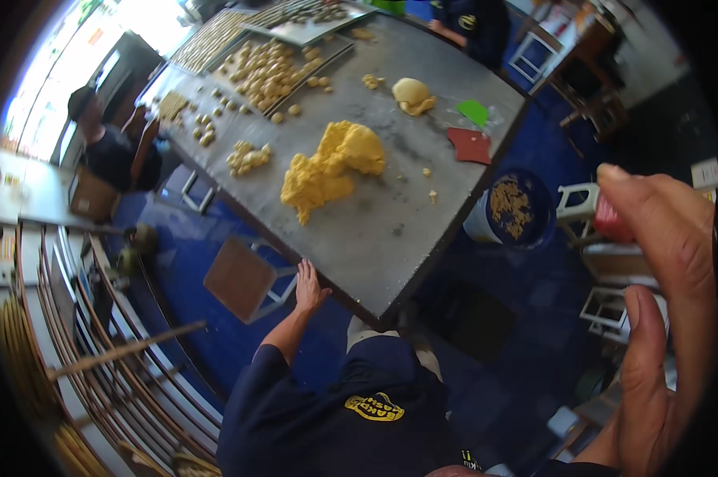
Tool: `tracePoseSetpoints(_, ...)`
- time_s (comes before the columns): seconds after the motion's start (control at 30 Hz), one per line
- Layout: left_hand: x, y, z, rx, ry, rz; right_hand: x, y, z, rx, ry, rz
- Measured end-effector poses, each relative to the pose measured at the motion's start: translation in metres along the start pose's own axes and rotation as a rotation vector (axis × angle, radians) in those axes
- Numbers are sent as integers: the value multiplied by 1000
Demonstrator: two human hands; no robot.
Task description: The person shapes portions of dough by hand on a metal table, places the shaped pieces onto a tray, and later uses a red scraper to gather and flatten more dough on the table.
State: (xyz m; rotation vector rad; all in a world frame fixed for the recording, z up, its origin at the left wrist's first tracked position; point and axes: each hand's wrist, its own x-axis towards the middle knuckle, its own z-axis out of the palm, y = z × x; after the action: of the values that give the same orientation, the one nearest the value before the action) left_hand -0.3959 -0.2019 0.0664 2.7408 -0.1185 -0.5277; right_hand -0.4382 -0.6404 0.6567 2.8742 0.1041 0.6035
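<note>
My left hand [309,288] rests on the near left edge of the metal-topped table [375,262], its fingers stretched out and holding nothing. Raised close to the camera at the right is my right hand [669,262], thumb and finger apart, with nothing visible between them; part of it runs out of the picture. A large rough lump of yellow dough [335,167] lies mid-table, touched by neither hand. Beyond it sit a smoother dough piece [412,95] and a cluster of small dough bits [247,158]. A red scraper [469,146] and a green scraper [473,112] lie near the right edge.
Trays with many small dough balls [267,71] cover the far left of the table. One person [116,143] is at the left side, another [470,28] at the far end. A bucket [511,208] stands right of the table, a brown-topped stool [239,278] to its left.
</note>
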Motion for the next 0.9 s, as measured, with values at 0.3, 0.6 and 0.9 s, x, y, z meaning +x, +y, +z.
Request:
tracePoseSetpoints(0.3,7,12,7,-125,32,-40,56,-64,-17,59,-43,-355)
tracePoseSetpoints(0.6,-34,20,80,-535,419,-788,73,-10,333,373,-697,-477)
tracePoseSetpoints(0.9,13,73,113,-1274,812,-1962,-20,-51,648,794,-651,-131)
